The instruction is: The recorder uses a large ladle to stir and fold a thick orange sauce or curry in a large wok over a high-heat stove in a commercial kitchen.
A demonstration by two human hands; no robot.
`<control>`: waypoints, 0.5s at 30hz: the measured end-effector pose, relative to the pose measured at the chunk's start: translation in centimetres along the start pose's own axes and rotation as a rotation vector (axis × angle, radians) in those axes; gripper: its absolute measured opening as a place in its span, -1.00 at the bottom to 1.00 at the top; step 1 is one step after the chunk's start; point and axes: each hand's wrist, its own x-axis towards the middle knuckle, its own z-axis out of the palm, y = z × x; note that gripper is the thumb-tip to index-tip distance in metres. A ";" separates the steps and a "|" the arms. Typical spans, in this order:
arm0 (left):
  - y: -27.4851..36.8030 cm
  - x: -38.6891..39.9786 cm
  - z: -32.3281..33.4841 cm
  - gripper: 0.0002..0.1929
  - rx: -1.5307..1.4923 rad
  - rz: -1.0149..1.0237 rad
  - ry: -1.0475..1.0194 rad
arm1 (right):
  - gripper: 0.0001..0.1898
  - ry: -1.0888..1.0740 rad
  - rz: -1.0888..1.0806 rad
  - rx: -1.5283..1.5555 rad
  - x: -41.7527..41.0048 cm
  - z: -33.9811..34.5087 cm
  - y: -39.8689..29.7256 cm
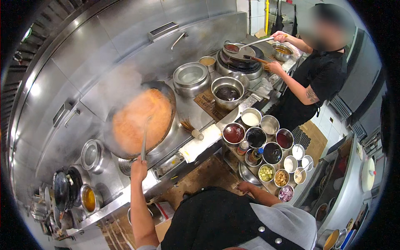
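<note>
My left hand (138, 169) is closed around the metal handle of a long utensil (144, 137), whose far end is sunk in steaming orange food in a large wok (171, 93). What kind of head the utensil has is hidden. My right hand (245, 187) hangs low beside my apron, near a metal bowl (249, 175) under the condiment stand; whether it holds anything is unclear. A bamboo wok brush (191, 128) and a folded white cloth (201, 143) lie right of the wok. Below the wok sits a perforated metal strainer (124, 167).
Metal pots of sauces and chopped food crowd the stand at right, with sauce bottles (257, 155). A pot of dark liquid (227, 90) stands on cardboard. Beyond, a co-worker (307, 78) holds a ladle and a brush over another wok. A pot of yellow liquid (89, 200) is at left.
</note>
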 end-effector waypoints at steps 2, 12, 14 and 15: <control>0.7 -2.2 -1.2 -0.57 -0.019 -0.068 0.011 | -0.48 -0.027 0.215 0.295 -2.2 -3.3 -5.2; 0.2 -8.1 -8.1 -0.56 0.059 0.078 -0.072 | -0.55 -0.002 0.648 0.924 -8.5 -6.8 -10.4; 0.9 -8.5 -10.1 -0.55 0.104 0.126 -0.063 | -0.54 0.034 0.670 0.892 -9.5 -5.2 -10.1; 2.4 -8.8 -11.4 -0.54 0.187 0.098 -0.110 | -0.54 0.057 0.690 0.841 -9.9 -3.9 -9.9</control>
